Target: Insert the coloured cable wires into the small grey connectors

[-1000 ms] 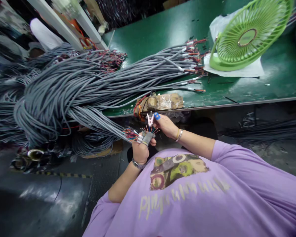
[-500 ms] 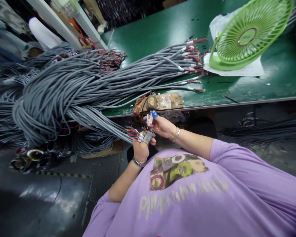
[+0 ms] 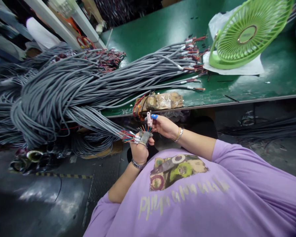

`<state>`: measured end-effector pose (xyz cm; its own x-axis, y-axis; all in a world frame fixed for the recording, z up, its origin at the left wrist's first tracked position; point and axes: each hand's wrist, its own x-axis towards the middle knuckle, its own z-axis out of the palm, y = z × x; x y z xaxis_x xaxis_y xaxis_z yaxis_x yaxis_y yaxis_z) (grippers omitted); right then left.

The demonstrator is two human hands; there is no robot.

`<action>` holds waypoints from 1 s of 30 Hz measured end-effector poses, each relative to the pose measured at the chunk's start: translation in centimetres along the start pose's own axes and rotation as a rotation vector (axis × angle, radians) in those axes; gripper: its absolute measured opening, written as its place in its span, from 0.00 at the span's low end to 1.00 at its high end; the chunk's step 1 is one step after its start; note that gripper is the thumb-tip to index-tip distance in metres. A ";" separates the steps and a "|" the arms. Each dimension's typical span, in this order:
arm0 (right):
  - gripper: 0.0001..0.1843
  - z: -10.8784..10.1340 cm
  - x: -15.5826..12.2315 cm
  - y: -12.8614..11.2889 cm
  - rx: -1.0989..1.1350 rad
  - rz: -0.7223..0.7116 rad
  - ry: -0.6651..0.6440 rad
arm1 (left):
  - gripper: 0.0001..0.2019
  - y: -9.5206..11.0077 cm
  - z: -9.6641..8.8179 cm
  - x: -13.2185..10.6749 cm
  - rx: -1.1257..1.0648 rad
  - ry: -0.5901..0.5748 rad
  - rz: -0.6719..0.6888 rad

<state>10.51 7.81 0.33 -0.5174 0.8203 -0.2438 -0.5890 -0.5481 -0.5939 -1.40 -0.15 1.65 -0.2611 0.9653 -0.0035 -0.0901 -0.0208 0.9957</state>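
My left hand [image 3: 139, 152] is closed around the ends of several grey cables, and a grey wrap [image 3: 145, 137] covers one of its fingers. Thin coloured wires [image 3: 145, 128] fan upward above that wrapped finger. More stripped wire ends with white sleeves [image 3: 136, 139] stick out at the hand's left side. Close by on the right, my right hand [image 3: 166, 127] pinches a small pink clip [image 3: 149, 119], which resembles a clothespin. Blue tape [image 3: 154, 116] is wound round a digit of this hand. The clip's lower end is by the fanned wires; whether it grips one I cannot tell.
A thick bundle of grey cables [image 3: 88, 82] lies across the green table [image 3: 273, 85] and hangs over its left side. A taped wooden block [image 3: 165, 100] sits at the table's front edge. The green fan [image 3: 249, 36] stands at the right on white paper [image 3: 251, 67].
The pink clip has turned more upright in my right hand. My left hand has shifted slightly left, and the held wires now spread more clearly above its wrapped finger.
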 end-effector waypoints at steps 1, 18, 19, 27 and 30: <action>0.16 -0.1 0.0 0.1 -0.005 0.001 0.001 | 0.11 0.0 0.1 0.1 -0.002 0.002 -0.005; 0.26 -0.1 1.8 0.8 0.105 -0.022 0.037 | 0.12 -0.1 0.5 0.3 -0.002 0.002 -0.038; 0.25 0.0 1.9 0.8 0.119 -0.024 0.049 | 0.12 -0.2 0.5 0.3 0.009 0.003 -0.044; 0.27 0.2 1.0 0.4 0.133 0.083 0.076 | 0.11 -0.6 0.0 -0.1 0.026 -0.010 -0.009; 0.28 0.2 0.5 0.0 0.122 0.133 0.022 | 0.11 -0.3 -0.3 -0.5 0.006 -0.015 0.019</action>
<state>10.13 8.24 0.34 -0.5826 0.7421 -0.3316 -0.5883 -0.6665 -0.4579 -1.51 -0.69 1.34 -0.2482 0.9686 0.0170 -0.0792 -0.0378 0.9961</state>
